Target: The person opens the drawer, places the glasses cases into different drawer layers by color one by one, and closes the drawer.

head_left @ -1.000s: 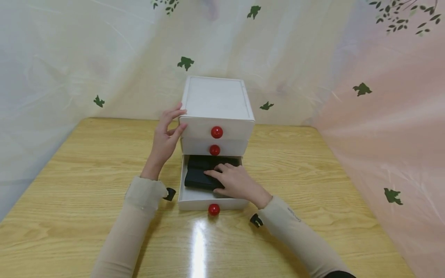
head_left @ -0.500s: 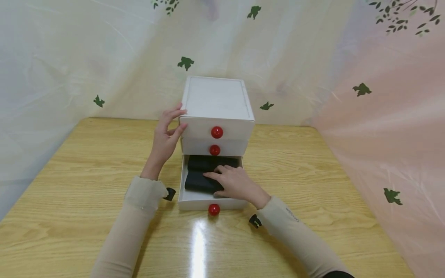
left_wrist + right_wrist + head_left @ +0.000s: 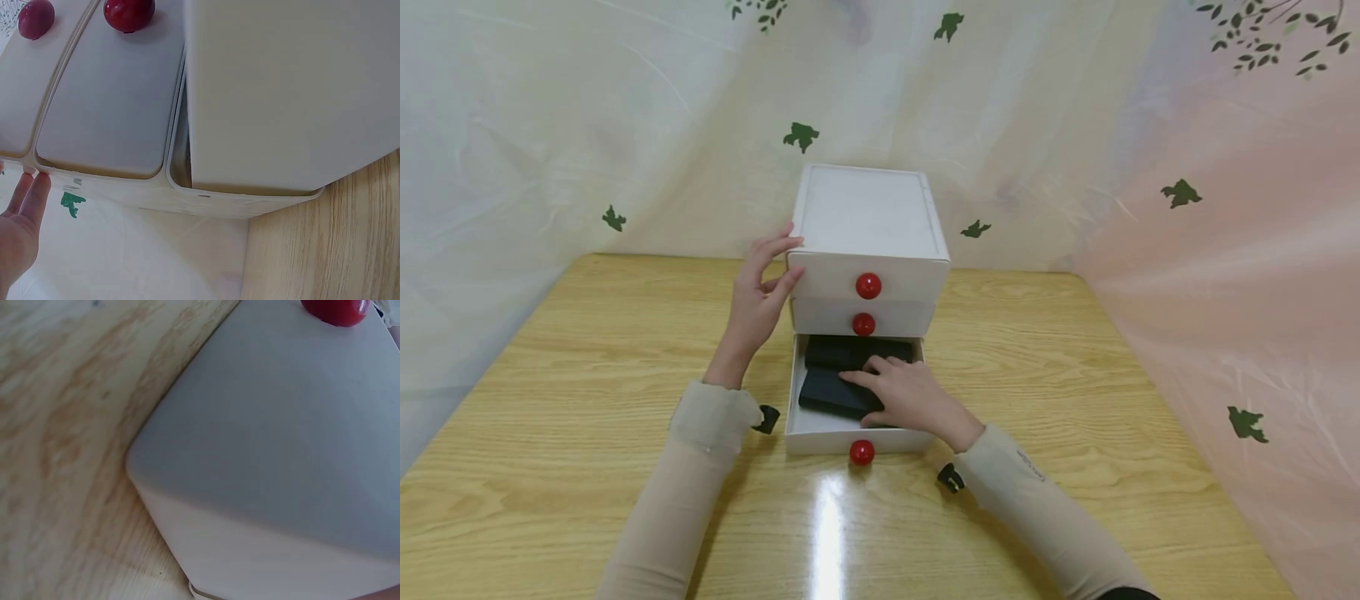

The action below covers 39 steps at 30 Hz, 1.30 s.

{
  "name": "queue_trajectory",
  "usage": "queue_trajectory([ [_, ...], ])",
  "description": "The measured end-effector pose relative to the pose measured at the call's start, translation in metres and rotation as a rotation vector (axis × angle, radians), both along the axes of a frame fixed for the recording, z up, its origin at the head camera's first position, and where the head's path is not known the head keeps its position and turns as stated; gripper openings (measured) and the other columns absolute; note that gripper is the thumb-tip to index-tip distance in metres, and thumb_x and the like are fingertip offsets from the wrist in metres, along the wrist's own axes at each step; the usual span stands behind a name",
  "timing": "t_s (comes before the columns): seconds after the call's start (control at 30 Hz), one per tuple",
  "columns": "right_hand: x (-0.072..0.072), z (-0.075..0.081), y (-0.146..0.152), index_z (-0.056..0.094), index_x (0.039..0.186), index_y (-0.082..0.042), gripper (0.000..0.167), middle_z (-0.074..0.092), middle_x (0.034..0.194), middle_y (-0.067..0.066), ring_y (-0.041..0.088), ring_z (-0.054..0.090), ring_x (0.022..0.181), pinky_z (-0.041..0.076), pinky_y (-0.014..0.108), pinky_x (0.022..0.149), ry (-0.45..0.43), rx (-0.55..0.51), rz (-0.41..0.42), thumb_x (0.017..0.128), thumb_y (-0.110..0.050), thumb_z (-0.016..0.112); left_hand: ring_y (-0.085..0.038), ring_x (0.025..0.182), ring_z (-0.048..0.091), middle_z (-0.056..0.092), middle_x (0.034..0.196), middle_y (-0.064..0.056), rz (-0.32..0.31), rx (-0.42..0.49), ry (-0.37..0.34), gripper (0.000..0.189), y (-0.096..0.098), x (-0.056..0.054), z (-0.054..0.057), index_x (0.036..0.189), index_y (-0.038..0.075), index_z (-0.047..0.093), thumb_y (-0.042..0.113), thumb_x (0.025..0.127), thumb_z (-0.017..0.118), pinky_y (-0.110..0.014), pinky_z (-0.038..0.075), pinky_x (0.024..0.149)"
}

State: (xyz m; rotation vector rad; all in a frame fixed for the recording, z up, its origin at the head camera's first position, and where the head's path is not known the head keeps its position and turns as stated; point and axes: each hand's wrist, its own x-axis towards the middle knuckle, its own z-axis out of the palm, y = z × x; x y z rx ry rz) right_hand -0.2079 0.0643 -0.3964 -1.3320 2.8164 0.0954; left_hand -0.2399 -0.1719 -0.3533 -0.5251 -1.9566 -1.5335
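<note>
A white three-drawer cabinet [image 3: 868, 212] stands on the table, its bottom drawer [image 3: 820, 442] pulled out and the two upper ones closed. Inside that drawer lie two black oblong cases, a rear case [image 3: 835, 352] and a front case [image 3: 835, 394]; their exact kind is unclear. My right hand [image 3: 910, 393] grips the front case by its right part, thumb on the near side and fingers over the far side, hiding that end. With its fingertips on the cabinet's upper left front edge, my left hand [image 3: 758, 300] steadies nothing else. The left wrist view shows its fingers [image 3: 34, 197] against the cabinet side.
Each drawer front carries a round red knob, such as the bottom knob [image 3: 862, 452]. The wooden table [image 3: 587, 400] reaches back to a pale curtain [image 3: 700, 125] with green leaf prints. The right wrist view shows the drawer front [image 3: 262, 425] close up.
The front black case has tilted and shifted slightly toward the drawer front under my right hand, exposing more of the rear case. My left hand stays where it was.
</note>
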Motion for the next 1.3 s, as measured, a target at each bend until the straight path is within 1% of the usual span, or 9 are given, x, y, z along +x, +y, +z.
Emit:
queue_trajectory([
  [0.23, 0.002, 0.004, 0.005, 0.053, 0.139, -0.028, 0.067, 0.063, 0.120, 0.002, 0.020, 0.065, 0.097, 0.056, 0.031, 0.067, -0.001, -0.043, 0.005, 0.080, -0.052, 0.073, -0.020, 0.136, 0.045, 0.048, 0.146, -0.010, -0.003, 0.006, -0.002, 0.035, 0.001, 0.000, 0.000, 0.126, -0.001, 0.058, 0.002, 0.092, 0.062, -0.009, 0.051, 0.080],
  [0.33, 0.003, 0.007, 0.008, 0.054, 0.138, -0.027, 0.066, 0.063, 0.119, 0.002, 0.019, 0.066, 0.096, 0.056, 0.030, 0.068, 0.011, -0.074, 0.015, 0.080, -0.051, 0.073, -0.021, 0.136, 0.045, 0.047, 0.146, -0.011, -0.003, 0.006, -0.002, 0.034, 0.000, -0.001, 0.000, 0.126, -0.002, 0.058, 0.001, 0.092, 0.061, -0.009, 0.051, 0.080],
  [0.4, 0.004, 0.010, 0.011, 0.054, 0.138, -0.026, 0.065, 0.063, 0.120, 0.002, 0.019, 0.066, 0.097, 0.056, 0.029, 0.065, 0.018, -0.091, 0.015, 0.081, -0.049, 0.073, -0.021, 0.136, 0.045, 0.047, 0.146, -0.012, -0.004, 0.007, -0.001, 0.034, 0.000, -0.001, -0.001, 0.126, -0.003, 0.058, 0.001, 0.092, 0.061, -0.009, 0.051, 0.080],
  [0.7, 0.012, 0.024, 0.020, 0.053, 0.139, -0.023, 0.058, 0.064, 0.123, 0.002, 0.018, 0.065, 0.102, 0.056, 0.029, 0.070, -0.020, -0.171, -0.015, 0.087, -0.042, 0.070, -0.020, 0.136, 0.044, 0.047, 0.145, -0.012, -0.006, 0.012, -0.005, 0.035, 0.001, 0.001, 0.000, 0.126, -0.002, 0.058, 0.002, 0.092, 0.062, -0.010, 0.052, 0.080],
  [0.83, 0.019, 0.029, 0.025, 0.056, 0.136, -0.021, 0.054, 0.066, 0.120, 0.001, 0.016, 0.066, 0.101, 0.056, 0.028, 0.073, -0.029, -0.244, -0.009, 0.088, -0.039, 0.070, -0.021, 0.136, 0.044, 0.047, 0.146, -0.012, -0.005, 0.013, -0.001, 0.035, 0.001, 0.000, 0.000, 0.126, -0.003, 0.058, 0.001, 0.092, 0.062, -0.009, 0.052, 0.080],
  [0.97, 0.025, 0.032, 0.029, 0.059, 0.132, -0.017, 0.049, 0.068, 0.114, 0.001, 0.016, 0.067, 0.096, 0.055, 0.026, 0.074, -0.051, -0.371, 0.013, 0.087, -0.033, 0.072, -0.021, 0.135, 0.045, 0.047, 0.146, -0.011, -0.006, 0.021, -0.002, 0.034, 0.001, 0.000, 0.000, 0.126, -0.003, 0.058, 0.001, 0.092, 0.062, -0.009, 0.051, 0.080],
  [1.07, 0.031, 0.034, 0.032, 0.061, 0.130, -0.015, 0.046, 0.070, 0.110, 0.004, 0.018, 0.067, 0.094, 0.057, 0.027, 0.074, -0.128, -0.488, 0.025, 0.087, -0.027, 0.073, -0.020, 0.135, 0.044, 0.047, 0.146, -0.011, -0.007, 0.023, -0.006, 0.034, 0.002, 0.000, 0.000, 0.126, -0.002, 0.058, 0.001, 0.092, 0.062, -0.009, 0.051, 0.080],
  [1.17, 0.037, 0.036, 0.034, 0.061, 0.129, -0.012, 0.045, 0.070, 0.109, 0.006, 0.019, 0.067, 0.096, 0.058, 0.027, 0.076, -0.261, -0.586, 0.022, 0.087, -0.020, 0.073, -0.020, 0.135, 0.044, 0.047, 0.146, -0.010, -0.002, 0.017, -0.008, 0.035, 0.001, 0.000, 0.000, 0.126, -0.002, 0.058, 0.002, 0.092, 0.062, -0.009, 0.051, 0.081],
  [1.3, 0.046, 0.037, 0.034, 0.060, 0.129, -0.009, 0.044, 0.070, 0.110, 0.009, 0.021, 0.066, 0.097, 0.057, 0.022, 0.076, -0.400, -0.664, 0.022, 0.087, -0.015, 0.072, -0.020, 0.135, 0.045, 0.047, 0.146, -0.010, 0.001, 0.009, -0.007, 0.035, 0.001, 0.001, 0.000, 0.126, -0.001, 0.058, 0.002, 0.092, 0.062, -0.009, 0.051, 0.081],
])
